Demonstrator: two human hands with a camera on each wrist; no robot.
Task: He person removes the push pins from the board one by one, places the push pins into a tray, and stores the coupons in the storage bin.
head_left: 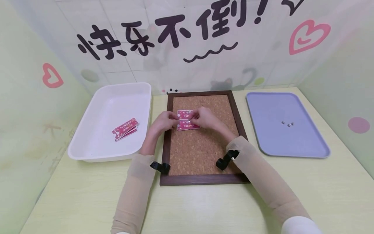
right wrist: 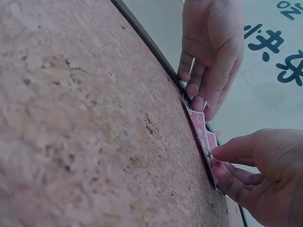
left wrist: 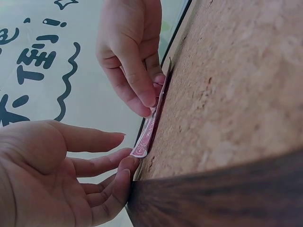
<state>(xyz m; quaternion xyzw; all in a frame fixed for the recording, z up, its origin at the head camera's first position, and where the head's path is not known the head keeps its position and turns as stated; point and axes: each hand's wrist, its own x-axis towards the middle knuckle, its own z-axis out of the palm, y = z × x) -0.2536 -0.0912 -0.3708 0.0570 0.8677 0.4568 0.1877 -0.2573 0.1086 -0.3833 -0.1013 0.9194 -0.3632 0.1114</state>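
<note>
Two red-and-white coupons lie one above the other on the cork board [head_left: 201, 152], the upper coupon [head_left: 183, 113] and the lower coupon [head_left: 187, 125]. My left hand [head_left: 163, 123] has its fingertips at the left edge of the lower coupon, thumb held apart from the fingers. From the right, my right hand [head_left: 205, 118] pinches a small silver pushpin [right wrist: 209, 152] against the lower coupon with thumb and fingers. Another silver pushpin [head_left: 190, 111] shows on the upper coupon, whose right end the right hand partly covers.
A white tray [head_left: 96, 143] on the left holds several loose coupons [head_left: 126, 129]. On the right, a blue-grey tray [head_left: 280, 113] bears several silver pushpins [head_left: 289, 124]. The board's dark wooden frame [head_left: 204, 179] forms a raised rim. A printed wall [head_left: 175, 71] stands behind.
</note>
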